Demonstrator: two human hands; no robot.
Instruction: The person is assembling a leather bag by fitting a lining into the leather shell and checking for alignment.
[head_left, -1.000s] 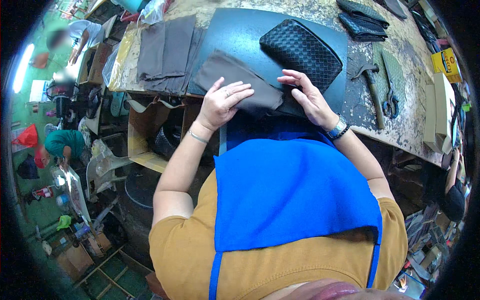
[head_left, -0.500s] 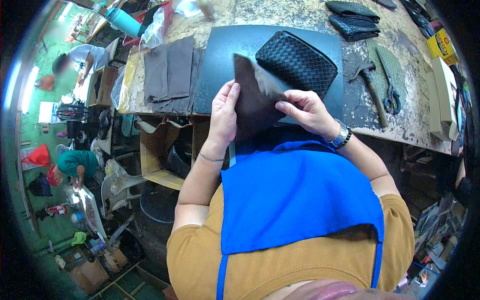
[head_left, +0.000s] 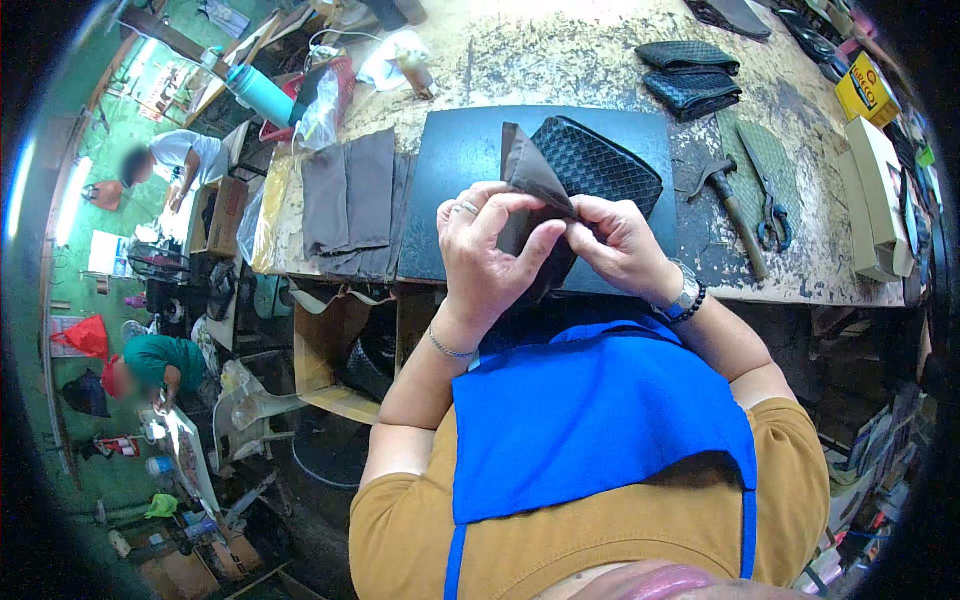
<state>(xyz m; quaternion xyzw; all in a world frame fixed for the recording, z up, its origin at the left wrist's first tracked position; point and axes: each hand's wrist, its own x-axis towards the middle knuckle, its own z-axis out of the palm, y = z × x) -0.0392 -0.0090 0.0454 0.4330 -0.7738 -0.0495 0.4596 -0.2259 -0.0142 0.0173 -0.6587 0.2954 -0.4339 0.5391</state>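
A dark brown cloth piece [head_left: 530, 172] is held up in front of me, with its upper part folded into a slanting flap. My left hand [head_left: 492, 245] grips its left side, fingers curled at the cloth and thumb reaching toward the right corner. At that corner my right hand [head_left: 618, 248] pinches the fabric between thumb and fingers. Just beyond lies a black woven-pattern pouch [head_left: 608, 165], partly hidden by the cloth, on a dark flat board [head_left: 455, 150]. Left of the board is a stack of similar brown cloth pieces [head_left: 345, 200].
Right of the board lie a hammer [head_left: 738, 215] and scissors [head_left: 773, 215]. Folded black woven pieces [head_left: 690, 85] sit farther back. A yellow box [head_left: 866, 88] and a pale carton [head_left: 872, 195] stand at the right edge. Two people [head_left: 160, 362] [head_left: 185, 160] work at the left.
The cloth was spread upright between my hands; now its top is folded over. My left hand has moved right, closer to my right hand. The view has shifted slightly.
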